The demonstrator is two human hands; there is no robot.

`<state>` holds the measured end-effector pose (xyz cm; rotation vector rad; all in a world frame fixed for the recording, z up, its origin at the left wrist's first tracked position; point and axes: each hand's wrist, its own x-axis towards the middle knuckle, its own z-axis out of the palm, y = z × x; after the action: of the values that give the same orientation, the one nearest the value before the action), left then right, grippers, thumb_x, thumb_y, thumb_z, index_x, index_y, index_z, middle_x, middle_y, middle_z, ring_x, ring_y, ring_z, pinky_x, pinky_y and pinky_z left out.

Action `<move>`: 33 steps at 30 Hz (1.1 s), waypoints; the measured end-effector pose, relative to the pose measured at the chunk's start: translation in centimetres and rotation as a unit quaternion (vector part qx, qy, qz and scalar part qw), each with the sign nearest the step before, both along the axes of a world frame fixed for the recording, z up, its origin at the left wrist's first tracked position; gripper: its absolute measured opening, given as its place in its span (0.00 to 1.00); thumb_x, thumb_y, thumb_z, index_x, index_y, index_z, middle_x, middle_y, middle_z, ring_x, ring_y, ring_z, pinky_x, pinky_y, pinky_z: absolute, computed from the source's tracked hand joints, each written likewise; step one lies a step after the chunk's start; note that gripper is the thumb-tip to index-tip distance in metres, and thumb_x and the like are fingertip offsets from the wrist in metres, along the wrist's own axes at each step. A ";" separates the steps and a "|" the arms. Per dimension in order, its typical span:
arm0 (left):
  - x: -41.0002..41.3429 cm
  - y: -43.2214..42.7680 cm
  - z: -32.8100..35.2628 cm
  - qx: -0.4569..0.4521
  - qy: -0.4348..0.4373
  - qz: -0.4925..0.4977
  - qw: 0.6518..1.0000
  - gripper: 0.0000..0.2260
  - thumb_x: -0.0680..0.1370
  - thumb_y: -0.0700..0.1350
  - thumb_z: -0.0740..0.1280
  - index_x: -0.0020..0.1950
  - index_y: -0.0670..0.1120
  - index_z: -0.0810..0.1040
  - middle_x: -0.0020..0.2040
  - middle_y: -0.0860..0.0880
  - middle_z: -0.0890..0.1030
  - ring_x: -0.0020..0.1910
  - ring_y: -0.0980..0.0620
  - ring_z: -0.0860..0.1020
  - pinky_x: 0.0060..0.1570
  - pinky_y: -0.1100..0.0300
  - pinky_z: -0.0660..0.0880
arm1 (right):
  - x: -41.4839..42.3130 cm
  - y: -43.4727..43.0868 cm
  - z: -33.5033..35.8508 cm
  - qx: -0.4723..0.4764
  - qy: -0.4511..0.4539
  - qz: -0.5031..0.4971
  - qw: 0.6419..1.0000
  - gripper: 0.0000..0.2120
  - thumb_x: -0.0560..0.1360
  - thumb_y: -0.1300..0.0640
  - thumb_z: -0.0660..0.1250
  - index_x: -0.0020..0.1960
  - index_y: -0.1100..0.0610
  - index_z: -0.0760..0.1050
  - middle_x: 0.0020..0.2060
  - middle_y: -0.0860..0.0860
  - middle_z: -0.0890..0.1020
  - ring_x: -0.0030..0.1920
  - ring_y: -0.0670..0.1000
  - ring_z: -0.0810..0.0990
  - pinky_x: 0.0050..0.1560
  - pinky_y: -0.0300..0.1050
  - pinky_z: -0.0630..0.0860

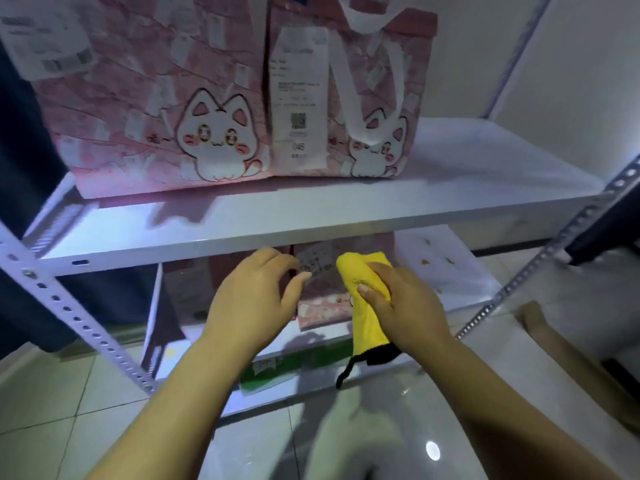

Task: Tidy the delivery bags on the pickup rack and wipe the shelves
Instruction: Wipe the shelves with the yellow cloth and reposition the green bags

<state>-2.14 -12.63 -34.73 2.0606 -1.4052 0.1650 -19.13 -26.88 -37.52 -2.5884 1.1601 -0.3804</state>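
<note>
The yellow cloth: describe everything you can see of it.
The yellow cloth looks soft, like microfibre, and is bunched into a loose roll. The right hand grips it round the middle, thumb across its front. Its top end pokes up above the hand; its lower end hangs down and ends in a black piece with a thin strip dangling. It is held in the air just below the front edge of the upper shelf. The left hand is beside it, not touching.

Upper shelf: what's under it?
A pink bag and a white bag on the lower shelf; the left hand and yellow cloth hide part of the pink one.
</note>
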 end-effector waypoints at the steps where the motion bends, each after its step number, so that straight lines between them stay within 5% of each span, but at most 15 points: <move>1: -0.8 -0.8 -0.5 0.010 0.005 -0.012 1.000 0.11 0.77 0.53 0.65 0.52 0.49 0.80 0.48 0.50 0.79 0.47 0.49 0.77 0.44 0.57 0.74 | -1.1 -0.6 -0.7 0.006 0.026 -0.012 1.000 0.24 0.77 0.38 0.54 0.70 0.45 0.65 0.61 0.54 0.74 0.57 0.59 0.75 0.51 0.51 0.73; 6: -4.6 -4.5 -3.3 0.076 0.042 -0.028 0.996 0.10 0.76 0.52 0.66 0.53 0.49 0.80 0.49 0.51 0.79 0.48 0.48 0.78 0.44 0.56 0.75 | -6.6 -4.5 -3.2 0.051 0.081 -0.055 0.994 0.22 0.79 0.42 0.55 0.72 0.45 0.62 0.62 0.54 0.71 0.57 0.59 0.75 0.51 0.49 0.71; 13: -12.5 -13.1 -6.1 0.161 0.109 -0.018 0.981 0.13 0.78 0.53 0.62 0.57 0.49 0.78 0.52 0.50 0.80 0.49 0.50 0.78 0.48 0.56 0.75 | -13.6 -13.0 -5.4 0.110 0.012 -0.051 0.993 0.22 0.77 0.45 0.61 0.70 0.45 0.65 0.61 0.53 0.73 0.57 0.58 0.75 0.54 0.49 0.72; 17: -18.5 -18.9 -7.0 0.174 0.244 -0.016 0.954 0.17 0.78 0.57 0.60 0.60 0.50 0.75 0.50 0.51 0.80 0.47 0.52 0.77 0.44 0.57 0.72 | -17.1 -17.5 -5.8 0.173 -0.068 -0.013 0.982 0.22 0.74 0.50 0.68 0.67 0.45 0.67 0.58 0.52 0.75 0.57 0.55 0.75 0.51 0.45 0.70; 22: -24.8 -25.0 -8.2 0.150 0.413 0.000 0.898 0.16 0.76 0.62 0.59 0.62 0.60 0.69 0.49 0.53 0.80 0.47 0.52 0.79 0.49 0.52 0.76 | -20.8 -21.3 -6.4 0.277 -0.125 0.058 0.951 0.34 0.69 0.49 0.73 0.70 0.44 0.60 0.62 0.45 0.73 0.60 0.47 0.73 0.58 0.46 0.72; 28: -28.4 -27.6 -9.8 0.085 0.476 0.076 0.872 0.11 0.73 0.50 0.69 0.52 0.58 0.71 0.48 0.50 0.79 0.44 0.48 0.79 0.47 0.46 0.78 | -23.6 -24.1 -8.6 0.326 -0.094 0.114 0.934 0.42 0.65 0.48 0.76 0.73 0.46 0.57 0.66 0.44 0.68 0.65 0.47 0.68 0.62 0.49 0.72; 33: -28.6 -29.3 -11.9 0.119 0.455 0.027 0.882 0.19 0.70 0.41 0.72 0.51 0.62 0.71 0.50 0.57 0.78 0.46 0.57 0.77 0.43 0.62 0.73 | -24.3 -27.8 -11.2 0.323 -0.072 0.121 0.936 0.53 0.62 0.47 0.79 0.74 0.42 0.45 0.70 0.47 0.57 0.68 0.46 0.59 0.67 0.44 0.65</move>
<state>-30.73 -41.90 -46.60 1.9258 -0.7816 -0.8890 -43.44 -54.72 -48.67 -2.0444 0.7371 -0.1008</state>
